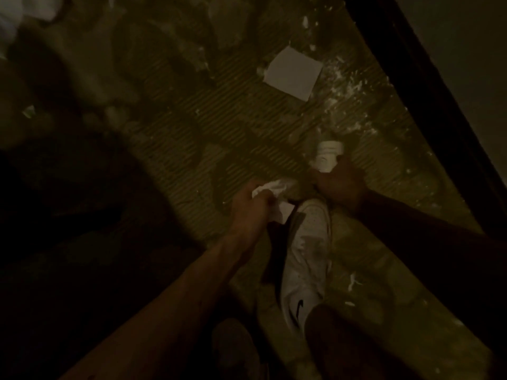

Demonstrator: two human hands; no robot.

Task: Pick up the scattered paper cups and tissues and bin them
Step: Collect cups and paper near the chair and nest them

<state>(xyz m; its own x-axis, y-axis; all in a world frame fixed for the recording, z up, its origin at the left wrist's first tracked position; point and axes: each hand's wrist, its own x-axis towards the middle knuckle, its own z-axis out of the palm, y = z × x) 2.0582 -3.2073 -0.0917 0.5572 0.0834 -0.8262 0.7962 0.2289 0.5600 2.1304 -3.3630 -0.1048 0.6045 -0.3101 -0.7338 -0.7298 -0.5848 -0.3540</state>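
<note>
In dim light I look down at a ribbed, dirty floor. My left hand is closed around a crumpled white tissue, with more white paper hanging below the fingers. My right hand grips a white paper cup that lies against the floor just ahead of my shoe. A flat square white tissue lies on the floor farther ahead, apart from both hands.
My white shoe stands between my arms. A dark bar or frame edge runs diagonally along the right. Small white scraps dot the floor at the right. The left side is dark and blurred.
</note>
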